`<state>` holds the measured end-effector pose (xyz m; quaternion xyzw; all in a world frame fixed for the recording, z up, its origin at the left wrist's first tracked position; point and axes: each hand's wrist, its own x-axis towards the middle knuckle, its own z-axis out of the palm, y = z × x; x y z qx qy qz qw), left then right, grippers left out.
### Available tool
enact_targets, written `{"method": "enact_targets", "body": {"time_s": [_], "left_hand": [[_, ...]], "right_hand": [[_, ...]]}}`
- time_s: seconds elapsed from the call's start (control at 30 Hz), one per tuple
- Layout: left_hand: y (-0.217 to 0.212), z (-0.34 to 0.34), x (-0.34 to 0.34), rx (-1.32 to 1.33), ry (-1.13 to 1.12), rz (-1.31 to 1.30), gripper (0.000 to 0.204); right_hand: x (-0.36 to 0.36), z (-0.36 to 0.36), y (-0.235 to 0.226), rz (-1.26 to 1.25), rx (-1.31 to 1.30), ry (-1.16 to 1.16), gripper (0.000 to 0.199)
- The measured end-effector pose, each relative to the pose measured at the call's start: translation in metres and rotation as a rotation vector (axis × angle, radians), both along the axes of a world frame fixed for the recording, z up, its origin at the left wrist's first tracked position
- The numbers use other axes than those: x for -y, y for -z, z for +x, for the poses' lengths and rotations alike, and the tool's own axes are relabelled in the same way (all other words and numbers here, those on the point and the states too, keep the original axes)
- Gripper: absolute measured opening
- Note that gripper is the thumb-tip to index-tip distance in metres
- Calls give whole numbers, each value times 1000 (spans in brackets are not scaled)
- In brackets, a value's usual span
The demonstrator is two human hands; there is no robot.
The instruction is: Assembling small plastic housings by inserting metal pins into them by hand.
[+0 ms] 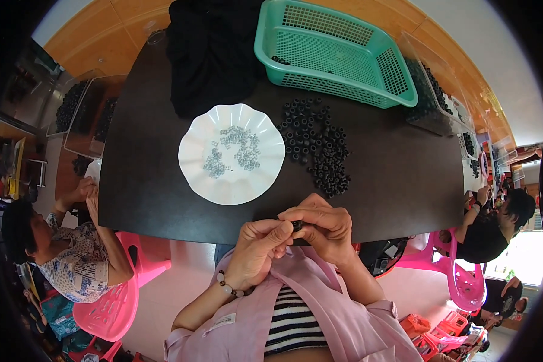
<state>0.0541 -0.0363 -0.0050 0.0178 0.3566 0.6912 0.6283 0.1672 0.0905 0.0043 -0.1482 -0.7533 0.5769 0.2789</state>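
Observation:
My left hand [261, 246] and my right hand [324, 228] meet just off the near edge of the table. Between their pinched fingertips is a small round black part [297, 225] with a dark opening. The fingers cover much of it, and whether a clear piece is with it I cannot tell. Beyond my hands, a white wavy-rimmed plate [194, 175] holds many tiny clear pieces [247, 151] in loose clusters. To its right, a spread of small black ring-like parts [329, 163] lies on the dark table [398, 181].
A green mesh basket [344, 90] with a few black parts stands at the far right. Black cloth [211, 54] lies at the far left. Clear bins [440, 96] of black parts stand on either side. People sit left [72, 253] and right [489, 229] on pink chairs.

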Motion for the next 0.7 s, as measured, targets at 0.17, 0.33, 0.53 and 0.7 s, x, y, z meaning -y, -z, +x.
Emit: {"method": "enact_targets", "body": {"time_s": [0.17,0.33,0.53,0.7], "left_hand": [[-1,1,-4,6,3,-12,19],[1,3,-7,21,7,-36,22],[2,3,-8,-4,11,-17,22],[3,4,-10,-57,10,-28,22]], "right_hand": [[-9,-1,4,-44,-63,-110,37],[-13,2,8,-94,-49,-117,50],[-15,5,15,-153,-45,-100,58],[-19,9,18,-118,-51,-122,61]]}}
